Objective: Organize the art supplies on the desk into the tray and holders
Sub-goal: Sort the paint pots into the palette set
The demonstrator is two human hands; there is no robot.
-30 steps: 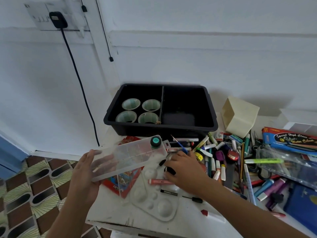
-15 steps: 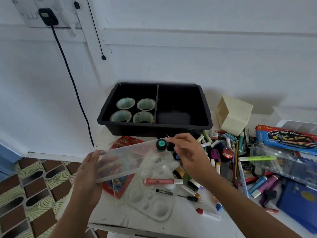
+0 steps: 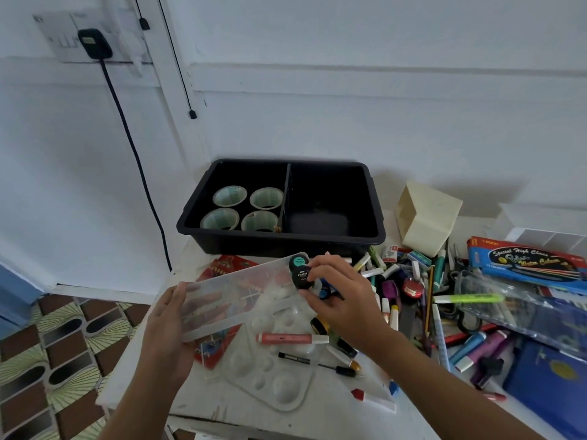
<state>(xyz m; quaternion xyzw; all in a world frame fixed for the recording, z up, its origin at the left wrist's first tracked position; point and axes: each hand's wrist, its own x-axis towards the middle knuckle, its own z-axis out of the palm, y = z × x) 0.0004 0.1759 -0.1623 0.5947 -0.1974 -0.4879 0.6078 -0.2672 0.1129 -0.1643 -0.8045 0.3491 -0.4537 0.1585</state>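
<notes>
Centre of frame, above the white tabletop [image 3: 317, 417]: clear plastic compartment box [image 3: 235, 290], tilted. Gripped at its left end by the left hand [image 3: 168, 325], with fingers curled beneath and visible through the plastic.

In the box's upper-right corner: small teal-lidded jar [image 3: 298, 261]. Just below it in frame: small black poster-colour jar [image 3: 303, 277], pinched between thumb and fingertips of the right hand [image 3: 343, 296]. Cannot tell whether seated in a compartment or held over the box edge.

Upper centre, against the wall: black rectangular plastic tray [image 3: 286, 241], split by a divider. Left compartment: four pale green cups [image 3: 229, 195].

Below the box, flat on the tabletop: white plastic mixing palette [image 3: 270, 376], with a pink tube [image 3: 290, 338] lying across it.

Right of the hands: loose heap of markers and pens [image 3: 413, 281]. Right of the tray: cream square holder [image 3: 425, 217], tipped over. Far right: blue watercolour carton [image 3: 524, 262].
</notes>
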